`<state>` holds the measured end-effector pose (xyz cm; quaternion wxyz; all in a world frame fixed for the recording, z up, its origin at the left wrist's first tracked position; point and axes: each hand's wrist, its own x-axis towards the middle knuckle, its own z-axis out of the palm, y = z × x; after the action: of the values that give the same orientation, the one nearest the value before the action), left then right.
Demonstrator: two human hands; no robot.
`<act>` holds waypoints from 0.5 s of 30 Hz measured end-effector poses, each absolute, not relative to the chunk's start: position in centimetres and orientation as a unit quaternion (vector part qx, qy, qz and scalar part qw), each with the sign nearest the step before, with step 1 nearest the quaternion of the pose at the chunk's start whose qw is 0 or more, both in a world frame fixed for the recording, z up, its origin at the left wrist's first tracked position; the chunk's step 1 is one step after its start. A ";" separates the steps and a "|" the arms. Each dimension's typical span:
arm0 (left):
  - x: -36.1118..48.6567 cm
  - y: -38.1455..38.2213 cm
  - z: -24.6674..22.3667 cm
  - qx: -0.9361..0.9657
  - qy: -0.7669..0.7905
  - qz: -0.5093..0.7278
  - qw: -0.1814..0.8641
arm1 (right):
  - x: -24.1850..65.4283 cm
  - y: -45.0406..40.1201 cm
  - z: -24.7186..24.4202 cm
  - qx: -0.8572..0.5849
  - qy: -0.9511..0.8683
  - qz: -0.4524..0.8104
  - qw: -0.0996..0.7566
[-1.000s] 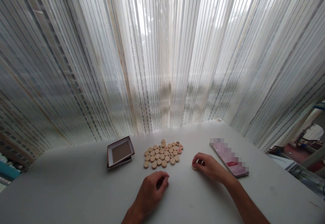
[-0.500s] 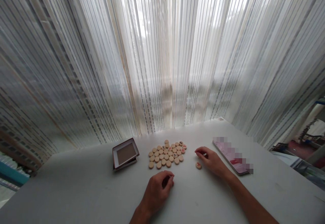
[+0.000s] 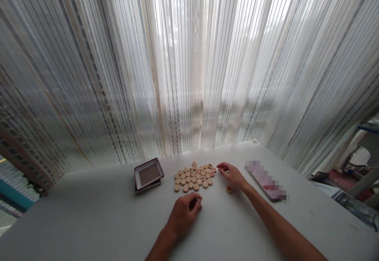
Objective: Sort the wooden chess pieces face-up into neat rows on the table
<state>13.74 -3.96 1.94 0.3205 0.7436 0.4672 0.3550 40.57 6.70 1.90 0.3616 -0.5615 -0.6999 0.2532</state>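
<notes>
Round wooden Chinese chess pieces (image 3: 191, 180) lie in a loose cluster on the white table. Most show blank faces; several carry red or dark characters. At the cluster's right edge, the fingertips of my right hand (image 3: 232, 175) are beside a red-marked piece (image 3: 214, 169); whether they touch it I cannot tell. This hand's thumb and fingers are slightly apart. A single red-marked piece (image 3: 229, 190) lies apart, just below that hand. My left hand (image 3: 185, 212) rests curled on the table in front of the cluster, thumb and forefinger together, with nothing visible in it.
Left of the pieces is an open shallow box (image 3: 149, 174), its two parts stacked askew. A phone (image 3: 266, 184), partly pixelated, lies to the right of my right hand. A striped sheer curtain (image 3: 189, 75) hangs along the far edge of the white table (image 3: 97, 213).
My right hand has moved left and farther away, from above the lone piece to the cluster's right edge. My left hand stays curled in its place. The view has shifted slightly.
</notes>
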 end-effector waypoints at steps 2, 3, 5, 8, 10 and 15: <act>13.7 -3.9 1.9 0.742 0.468 0.357 0.320 | 40.0 7.7 2.0 -0.566 -0.707 0.253 0.341; 13.7 -3.9 1.9 0.742 0.468 0.358 0.321 | 39.7 8.2 2.0 -0.571 -0.709 0.251 0.331; 13.7 -3.9 1.9 0.741 0.466 0.361 0.322 | 39.0 9.2 2.0 -0.586 -0.707 0.244 0.310; 13.7 -3.9 1.8 0.739 0.462 0.364 0.329 | 38.2 10.4 2.2 -0.605 -0.708 0.242 0.273; 13.6 -3.9 1.8 0.737 0.460 0.368 0.333 | 37.8 11.0 2.5 -0.609 -0.714 0.249 0.241; 13.6 -3.9 1.9 0.734 0.462 0.372 0.332 | 37.7 12.0 3.3 -0.602 -0.729 0.274 0.176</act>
<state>13.64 -3.90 1.92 0.3321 0.7337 0.4618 0.3717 37.75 12.03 3.26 0.1764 -0.6020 -0.7290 0.2739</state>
